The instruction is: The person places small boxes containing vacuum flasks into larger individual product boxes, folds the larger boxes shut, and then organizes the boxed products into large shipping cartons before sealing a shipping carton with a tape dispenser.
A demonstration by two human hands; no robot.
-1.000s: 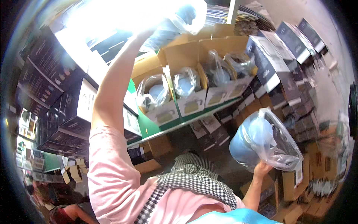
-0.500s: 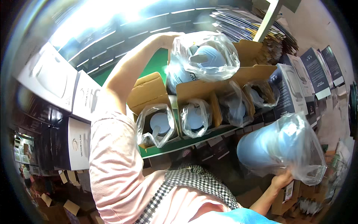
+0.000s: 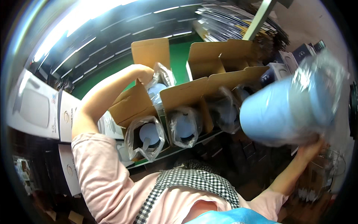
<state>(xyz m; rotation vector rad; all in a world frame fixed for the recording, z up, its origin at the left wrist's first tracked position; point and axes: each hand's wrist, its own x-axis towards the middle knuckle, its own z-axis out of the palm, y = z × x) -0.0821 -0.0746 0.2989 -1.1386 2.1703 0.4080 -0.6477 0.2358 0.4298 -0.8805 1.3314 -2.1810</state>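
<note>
My right hand [image 3: 312, 147] holds up a large light-blue vacuum flask [image 3: 272, 110], lying sideways in a clear plastic bag, to the right of the boxes. My left hand [image 3: 144, 74] reaches to a far-left cardboard box with a raised flap [image 3: 151, 52]. Its curled fingers are on the clear bag of another blue flask [image 3: 156, 89], which sits low in that box; its fingertips are partly hidden. Nearer me, a bagged flask [image 3: 148, 133] with a handle and a second bagged flask [image 3: 184, 125] stand upright in open boxes.
An open cardboard box [image 3: 220, 56] with vacant compartments stands at the back. White and black product boxes [image 3: 35, 104] line the left; more boxes [image 3: 278, 71] stand at right. Flattened cartons [image 3: 227, 26] are stacked behind a pale post [image 3: 260, 20]. The tabletop [image 3: 181, 56] is green.
My left hand has brought its bagged flask down and left into the far-left box. My right hand has raised the other flask up and to the right.
</note>
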